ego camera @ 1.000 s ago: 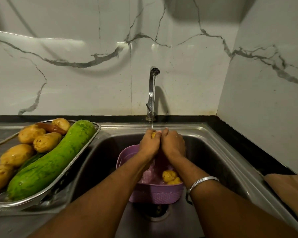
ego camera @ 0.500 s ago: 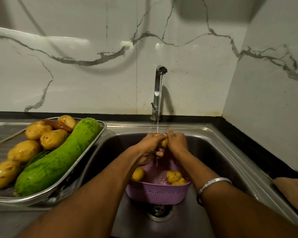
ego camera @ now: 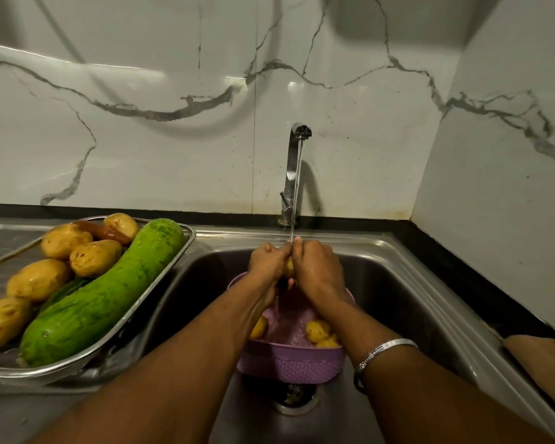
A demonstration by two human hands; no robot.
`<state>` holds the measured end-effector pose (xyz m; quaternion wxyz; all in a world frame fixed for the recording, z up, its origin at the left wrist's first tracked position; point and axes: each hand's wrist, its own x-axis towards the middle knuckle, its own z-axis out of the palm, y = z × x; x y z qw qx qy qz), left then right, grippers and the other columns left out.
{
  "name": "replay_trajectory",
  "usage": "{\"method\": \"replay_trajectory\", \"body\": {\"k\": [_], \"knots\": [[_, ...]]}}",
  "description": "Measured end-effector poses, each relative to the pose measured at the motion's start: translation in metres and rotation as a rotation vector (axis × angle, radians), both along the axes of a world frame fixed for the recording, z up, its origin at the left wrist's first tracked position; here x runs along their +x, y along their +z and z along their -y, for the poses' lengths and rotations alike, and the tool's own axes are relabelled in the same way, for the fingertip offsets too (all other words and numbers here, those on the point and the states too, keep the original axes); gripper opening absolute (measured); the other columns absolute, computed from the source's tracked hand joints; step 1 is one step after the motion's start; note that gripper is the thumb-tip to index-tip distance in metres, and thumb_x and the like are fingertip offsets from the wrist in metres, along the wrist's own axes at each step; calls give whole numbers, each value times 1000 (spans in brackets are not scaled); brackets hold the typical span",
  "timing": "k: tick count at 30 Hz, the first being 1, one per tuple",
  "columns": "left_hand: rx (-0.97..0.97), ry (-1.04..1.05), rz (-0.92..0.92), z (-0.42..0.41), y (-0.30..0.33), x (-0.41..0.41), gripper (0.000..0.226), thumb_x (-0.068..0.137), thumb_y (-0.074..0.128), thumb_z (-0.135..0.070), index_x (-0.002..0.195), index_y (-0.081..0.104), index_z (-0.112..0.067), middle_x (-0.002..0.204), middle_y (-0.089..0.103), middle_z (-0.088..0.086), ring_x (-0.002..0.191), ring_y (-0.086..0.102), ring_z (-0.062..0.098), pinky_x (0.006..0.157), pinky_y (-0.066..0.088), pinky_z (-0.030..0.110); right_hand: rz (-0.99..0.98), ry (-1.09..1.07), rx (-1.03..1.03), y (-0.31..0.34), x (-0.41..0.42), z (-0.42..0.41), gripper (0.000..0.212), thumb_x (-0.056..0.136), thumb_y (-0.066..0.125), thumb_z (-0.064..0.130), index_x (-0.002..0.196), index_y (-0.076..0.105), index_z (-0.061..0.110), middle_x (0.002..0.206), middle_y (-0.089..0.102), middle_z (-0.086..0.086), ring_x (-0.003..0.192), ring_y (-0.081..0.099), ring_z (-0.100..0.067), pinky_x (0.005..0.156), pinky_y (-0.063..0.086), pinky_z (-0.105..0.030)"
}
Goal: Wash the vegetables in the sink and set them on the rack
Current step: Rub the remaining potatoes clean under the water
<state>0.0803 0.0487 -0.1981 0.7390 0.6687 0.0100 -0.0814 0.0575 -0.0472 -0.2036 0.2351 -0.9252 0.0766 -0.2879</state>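
Under the running tap (ego camera: 297,174), my left hand (ego camera: 268,264) and my right hand (ego camera: 316,267) are cupped together round a small yellow potato (ego camera: 289,267), mostly hidden between them. Below them a purple basket (ego camera: 289,366) stands in the steel sink (ego camera: 407,283) with more small potatoes (ego camera: 316,331) in it. On the left, a metal rack (ego camera: 116,341) holds several washed potatoes (ego camera: 93,256), a long green gourd (ego camera: 109,293) and a brown vegetable (ego camera: 101,232).
The drain (ego camera: 293,398) lies just in front of the basket. Marble walls close off the back and right. A black counter edge (ego camera: 462,283) runs along the right of the sink, with a tan object (ego camera: 545,363) at its near end.
Both hands stay under the stream, turning the potato between them; more of it showed half a second ago. The view has shifted slightly.
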Motion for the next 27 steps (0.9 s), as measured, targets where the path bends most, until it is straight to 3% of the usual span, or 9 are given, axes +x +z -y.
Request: {"method": "replay_trajectory", "body": {"k": [3, 6, 8, 11, 16, 20, 23, 27], "knots": [[40, -78, -3, 0, 0, -2, 29, 95, 63, -40, 99, 54, -13, 93, 64, 13, 75, 61, 21, 55, 51, 30, -22, -41, 70, -3, 6, 4, 54, 108, 28, 45, 85, 68, 16, 79, 68, -4, 77, 66, -24, 75, 55, -40], [-4, -263, -44, -1, 2, -3, 33, 99, 58, -30, 119, 54, -3, 85, 65, 15, 61, 62, 19, 49, 45, 26, -82, -82, 169, -6, 8, 13, 51, 106, 32, 42, 79, 64, 14, 69, 63, -3, 72, 64, -25, 70, 52, -35], [1, -314, -45, 0, 3, -5, 24, 103, 51, -23, 114, 56, -2, 80, 62, 15, 55, 60, 17, 48, 42, 24, -129, -111, 212, -5, 7, 18, 45, 107, 36, 37, 80, 63, 15, 65, 55, 1, 71, 59, -23, 66, 42, -31], [7, -341, -22, -1, 3, -8, 19, 103, 49, -19, 108, 60, -4, 72, 62, 11, 54, 59, 15, 52, 43, 25, -134, -116, 255, -7, 9, 21, 43, 107, 37, 36, 82, 64, 14, 74, 64, -7, 72, 60, -24, 66, 40, -30], [49, -150, 28, 4, -4, -7, 24, 97, 60, -27, 112, 57, -9, 88, 64, 11, 71, 62, 19, 63, 53, 32, -62, -74, 229, -8, 11, 14, 54, 107, 33, 41, 90, 71, 8, 87, 73, -16, 85, 69, -34, 78, 54, -38], [114, -25, 97, 8, -6, -4, 24, 97, 60, -36, 99, 56, -12, 93, 64, 12, 79, 63, 24, 72, 57, 38, -17, -28, 214, -6, 9, 12, 53, 108, 33, 41, 91, 71, 8, 85, 72, -15, 83, 68, -32, 75, 49, -35], [137, 36, 109, 6, -7, -2, 29, 103, 49, -42, 102, 61, -15, 97, 62, 13, 87, 64, 28, 68, 58, 40, -19, 14, 209, -5, 6, 8, 47, 108, 35, 39, 80, 65, 15, 65, 61, -1, 64, 61, -19, 66, 42, -30], [111, 78, 70, 3, -6, 1, 42, 108, 33, -43, 113, 61, -13, 94, 62, 10, 82, 61, 22, 64, 51, 31, -86, 116, 293, -11, 11, 5, 48, 106, 38, 49, 78, 65, 21, 72, 66, -3, 69, 66, -20, 71, 57, -38]]}}
